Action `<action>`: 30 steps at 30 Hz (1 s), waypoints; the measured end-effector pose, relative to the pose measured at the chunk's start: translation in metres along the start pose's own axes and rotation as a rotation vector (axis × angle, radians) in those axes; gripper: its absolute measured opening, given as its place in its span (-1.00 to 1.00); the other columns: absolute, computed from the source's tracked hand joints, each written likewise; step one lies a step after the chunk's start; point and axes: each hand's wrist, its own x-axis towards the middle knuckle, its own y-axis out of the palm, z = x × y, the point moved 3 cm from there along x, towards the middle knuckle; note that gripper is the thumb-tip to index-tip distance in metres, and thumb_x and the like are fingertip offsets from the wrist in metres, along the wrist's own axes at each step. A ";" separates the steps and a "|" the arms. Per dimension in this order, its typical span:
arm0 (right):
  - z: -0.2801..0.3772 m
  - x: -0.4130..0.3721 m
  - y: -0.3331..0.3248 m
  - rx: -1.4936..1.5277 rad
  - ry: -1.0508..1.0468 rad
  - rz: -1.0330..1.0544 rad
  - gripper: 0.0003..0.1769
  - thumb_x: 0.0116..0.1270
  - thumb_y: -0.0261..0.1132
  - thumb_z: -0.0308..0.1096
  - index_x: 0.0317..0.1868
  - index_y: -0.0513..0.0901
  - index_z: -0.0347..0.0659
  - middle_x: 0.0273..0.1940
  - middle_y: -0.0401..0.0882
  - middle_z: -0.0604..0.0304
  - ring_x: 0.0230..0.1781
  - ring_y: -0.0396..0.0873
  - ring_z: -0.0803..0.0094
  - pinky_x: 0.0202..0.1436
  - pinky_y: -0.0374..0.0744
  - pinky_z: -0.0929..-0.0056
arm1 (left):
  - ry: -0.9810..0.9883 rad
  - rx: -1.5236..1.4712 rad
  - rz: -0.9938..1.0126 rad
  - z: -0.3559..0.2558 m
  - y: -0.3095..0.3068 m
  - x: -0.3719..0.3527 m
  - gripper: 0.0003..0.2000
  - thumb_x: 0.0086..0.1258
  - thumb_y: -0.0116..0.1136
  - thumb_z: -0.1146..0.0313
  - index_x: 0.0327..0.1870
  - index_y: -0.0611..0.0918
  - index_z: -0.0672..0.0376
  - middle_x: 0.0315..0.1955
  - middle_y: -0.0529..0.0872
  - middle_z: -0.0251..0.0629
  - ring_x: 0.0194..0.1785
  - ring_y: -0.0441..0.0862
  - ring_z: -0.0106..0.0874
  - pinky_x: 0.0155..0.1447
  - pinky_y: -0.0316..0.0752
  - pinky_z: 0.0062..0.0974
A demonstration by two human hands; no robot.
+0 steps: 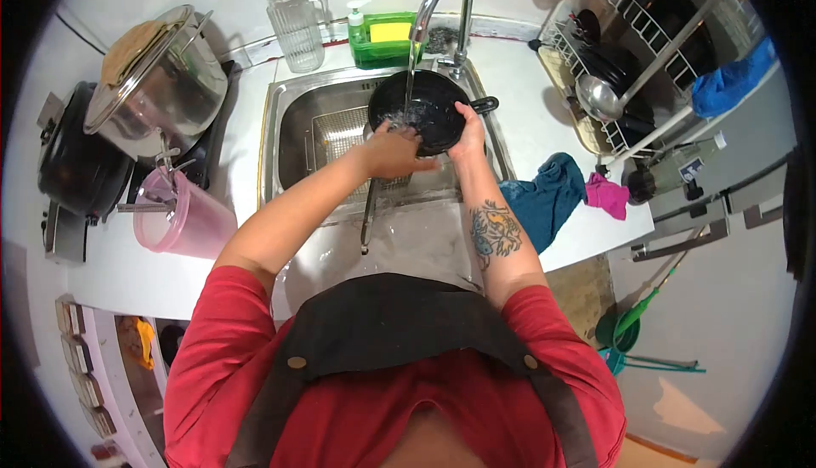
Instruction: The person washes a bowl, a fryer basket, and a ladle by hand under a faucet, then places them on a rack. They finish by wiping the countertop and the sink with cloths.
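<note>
A black frying pan (442,98) is held tilted over the sink (293,141), under running water from the faucet (466,22). My right hand (469,135) grips the pan's rim on the right, close to its short handle (484,105). Inside the pan, my left hand (393,153) reaches to the wet surface where the water splashes, fingers stretched and thumb apart; its fingertips are partly hidden by water. Below that hand, a dark long handle (369,217) lies over the sink's front edge, its other end hidden. A perforated metal basket (336,135) sits in the basin.
Behind the sink stand a glass pitcher (295,30) and a green soap caddy (374,50) with a yellow sponge. To the left are a large steel pot (161,77) and a pink container (191,217). A dish rack (586,85) and blue cloth (548,200) are right.
</note>
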 end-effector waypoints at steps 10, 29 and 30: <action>0.001 0.045 0.048 -1.200 -0.386 0.085 -0.63 -0.04 0.20 -0.46 -0.16 0.50 -0.43 -0.25 0.55 0.02 -0.22 0.51 0.24 -0.10 0.40 0.47 | -0.251 -0.283 -0.631 0.016 -0.029 -0.035 -0.84 0.14 0.09 0.35 -0.30 0.49 0.20 -0.54 0.57 -0.04 -0.45 0.55 -0.16 -0.34 0.41 -0.30; 0.041 0.007 0.145 -1.319 0.330 0.570 -0.78 0.17 0.11 -0.39 -0.23 0.50 -0.38 -0.40 0.57 0.11 -0.53 0.56 0.52 -0.53 0.54 0.68 | 0.098 0.096 -0.742 -0.028 -0.013 -0.010 -0.84 -0.14 0.13 0.45 -0.50 0.43 0.13 -0.50 0.39 -0.31 -0.35 0.42 -0.36 -0.33 0.37 -0.39; 0.040 0.007 0.145 -1.348 0.302 0.565 -0.78 0.17 0.12 -0.39 -0.22 0.50 -0.37 -0.38 0.57 0.10 -0.52 0.57 0.51 -0.51 0.54 0.68 | 0.101 0.096 -0.741 -0.027 -0.011 -0.010 -0.84 -0.14 0.13 0.45 -0.50 0.43 0.13 -0.50 0.39 -0.31 -0.35 0.42 -0.36 -0.33 0.37 -0.39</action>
